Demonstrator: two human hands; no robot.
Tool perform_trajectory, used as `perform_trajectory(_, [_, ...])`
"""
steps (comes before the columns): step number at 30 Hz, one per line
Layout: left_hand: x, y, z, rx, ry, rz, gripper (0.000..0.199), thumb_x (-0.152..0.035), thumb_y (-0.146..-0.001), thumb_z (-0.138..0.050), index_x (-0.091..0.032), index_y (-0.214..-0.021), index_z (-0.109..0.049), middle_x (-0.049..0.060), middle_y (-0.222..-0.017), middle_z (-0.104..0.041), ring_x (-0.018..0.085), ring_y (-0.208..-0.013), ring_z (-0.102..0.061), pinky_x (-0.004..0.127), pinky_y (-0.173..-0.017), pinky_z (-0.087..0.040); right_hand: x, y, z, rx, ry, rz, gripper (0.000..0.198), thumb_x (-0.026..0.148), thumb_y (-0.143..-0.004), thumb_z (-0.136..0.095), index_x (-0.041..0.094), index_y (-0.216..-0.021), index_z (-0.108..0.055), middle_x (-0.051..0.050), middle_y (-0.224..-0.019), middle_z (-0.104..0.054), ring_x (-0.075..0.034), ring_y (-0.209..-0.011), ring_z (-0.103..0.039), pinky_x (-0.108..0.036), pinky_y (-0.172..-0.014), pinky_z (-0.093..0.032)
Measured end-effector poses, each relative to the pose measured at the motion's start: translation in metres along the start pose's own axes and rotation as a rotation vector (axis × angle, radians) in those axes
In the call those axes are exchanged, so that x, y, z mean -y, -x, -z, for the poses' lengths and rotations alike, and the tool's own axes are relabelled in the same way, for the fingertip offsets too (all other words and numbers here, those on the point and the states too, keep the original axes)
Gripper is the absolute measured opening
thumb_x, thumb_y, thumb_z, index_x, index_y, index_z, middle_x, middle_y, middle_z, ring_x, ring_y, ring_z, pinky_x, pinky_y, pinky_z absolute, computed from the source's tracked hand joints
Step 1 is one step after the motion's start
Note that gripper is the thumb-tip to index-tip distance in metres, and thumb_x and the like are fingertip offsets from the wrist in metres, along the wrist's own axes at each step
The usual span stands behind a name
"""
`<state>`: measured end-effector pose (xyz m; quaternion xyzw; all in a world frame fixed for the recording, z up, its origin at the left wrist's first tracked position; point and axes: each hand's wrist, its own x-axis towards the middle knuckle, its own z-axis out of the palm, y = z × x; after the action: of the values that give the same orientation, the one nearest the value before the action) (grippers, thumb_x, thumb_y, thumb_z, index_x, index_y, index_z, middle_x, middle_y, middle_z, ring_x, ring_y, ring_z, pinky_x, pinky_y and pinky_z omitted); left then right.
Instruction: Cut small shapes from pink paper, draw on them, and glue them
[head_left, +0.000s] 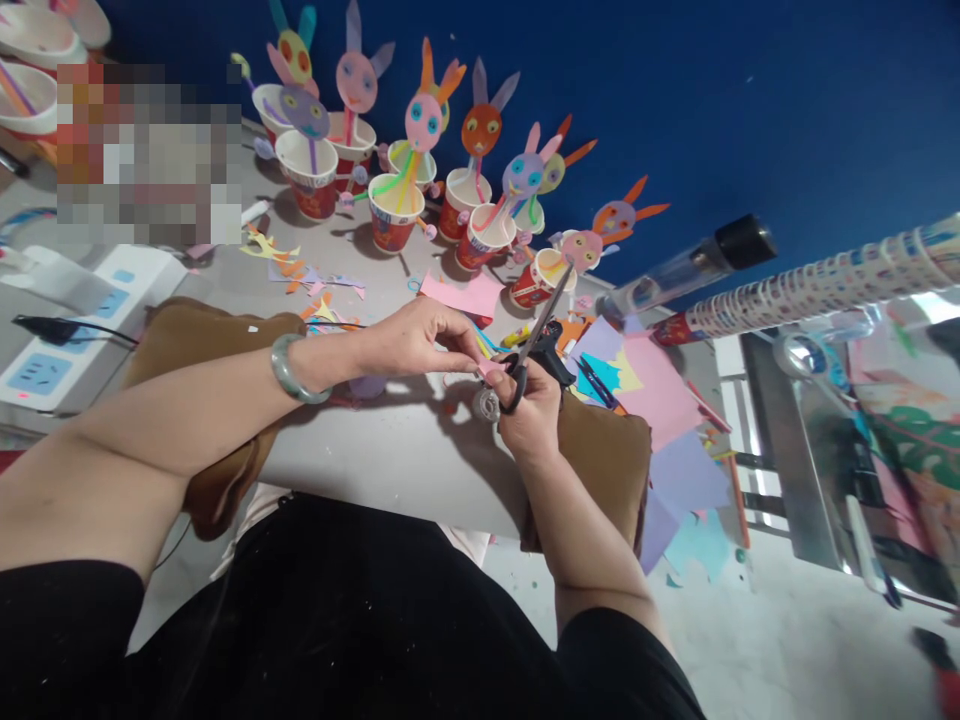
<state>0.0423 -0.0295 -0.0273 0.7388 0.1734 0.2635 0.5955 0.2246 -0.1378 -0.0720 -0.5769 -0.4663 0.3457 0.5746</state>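
Over the grey table, my left hand [424,338] pinches a small piece of pink paper [490,368] between thumb and fingers. Black-handled scissors [546,315] are gripped in my right hand [531,412], their blades pointing up and away from me. My right fingertips also meet the pink paper, close to the left ones. Just below the hands lies a roll of clear tape [487,404]. A black glue gun [552,352] rests behind my right hand, partly hidden. Dark snips [595,384] lie on coloured paper to its right.
Paper cups [394,225] with paper rabbit heads stand along the blue wall. Paper scraps [322,285] lie at left, coloured sheets [660,380] at right. Brown cushions [210,345] sit on both table sides. A power strip [82,325] and a long cup stack [810,285] flank the workspace.
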Motion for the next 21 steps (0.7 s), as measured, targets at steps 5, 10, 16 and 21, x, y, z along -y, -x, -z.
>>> perform_trajectory(5, [-0.0039,0.0021,-0.0017,-0.063,0.026,0.044,0.007,-0.02,-0.076,-0.078,-0.013,-0.076,-0.078,0.008,-0.08,-0.08,0.015,-0.075,-0.073,0.023,-0.068,-0.056,0.0057,0.0016,0.0005,0.025,0.032,0.047,0.03,0.046,-0.076,-0.081,0.022,-0.069,-0.065,0.001,-0.073,-0.062,-0.015,-0.071,-0.058,-0.033,-0.076,-0.05])
perform_trajectory(10, [-0.0035,0.0024,-0.0023,-0.112,-0.024,0.065,0.006,-0.019,-0.074,-0.076,-0.013,-0.072,-0.074,0.005,-0.074,-0.077,0.012,-0.069,-0.069,0.021,-0.063,-0.052,0.0026,0.0017,0.0003,0.045,0.015,0.073,0.027,0.046,-0.075,-0.082,0.023,-0.073,-0.067,0.0,-0.079,-0.066,-0.018,-0.079,-0.062,-0.035,-0.079,-0.052])
perform_trajectory(16, [-0.0011,0.0016,-0.0055,-0.133,0.092,0.099,0.021,-0.023,-0.069,-0.082,-0.015,-0.075,-0.063,0.0,-0.068,-0.069,0.009,-0.062,-0.063,0.021,-0.057,-0.048,0.0001,0.0026,-0.0044,0.011,0.012,0.03,0.028,0.042,-0.07,-0.086,0.023,-0.071,-0.066,-0.001,-0.082,-0.066,-0.018,-0.081,-0.062,-0.036,-0.081,-0.052])
perform_trajectory(21, [-0.0008,0.0023,-0.007,-0.12,0.203,0.131,0.037,-0.021,-0.069,-0.084,-0.017,-0.091,-0.055,-0.001,-0.067,-0.069,0.011,-0.063,-0.066,0.023,-0.061,-0.05,0.0,0.0027,-0.0055,-0.008,0.006,0.021,0.029,0.041,-0.071,-0.085,0.023,-0.068,-0.062,0.001,-0.076,-0.062,-0.015,-0.074,-0.058,-0.033,-0.076,-0.051])
